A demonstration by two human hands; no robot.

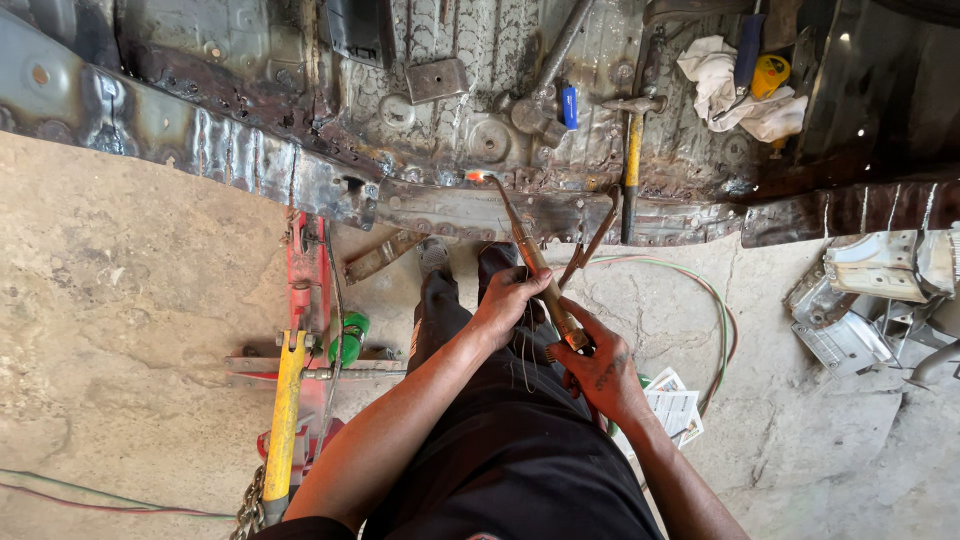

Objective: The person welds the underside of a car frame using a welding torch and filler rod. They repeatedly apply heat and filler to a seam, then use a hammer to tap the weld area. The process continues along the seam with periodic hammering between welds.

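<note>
The long brass-coloured gas torch point(535, 262) slants up from the person's lap to the rusty, scorched sheet-metal car floor point(450, 130), its small orange flame point(478, 176) right on the seam. The left hand point(507, 300) is wrapped around the torch's middle; the right hand point(603, 372) is closed on its lower handle end. Just right of the flame lies a yellow-handled hammer point(633, 150). On the concrete floor point(130, 300), left of the legs, sits a red floor jack with a yellow handle point(297, 350).

Lit brass torch point(530, 260), tip at rusty sill point(560, 215)
</note>
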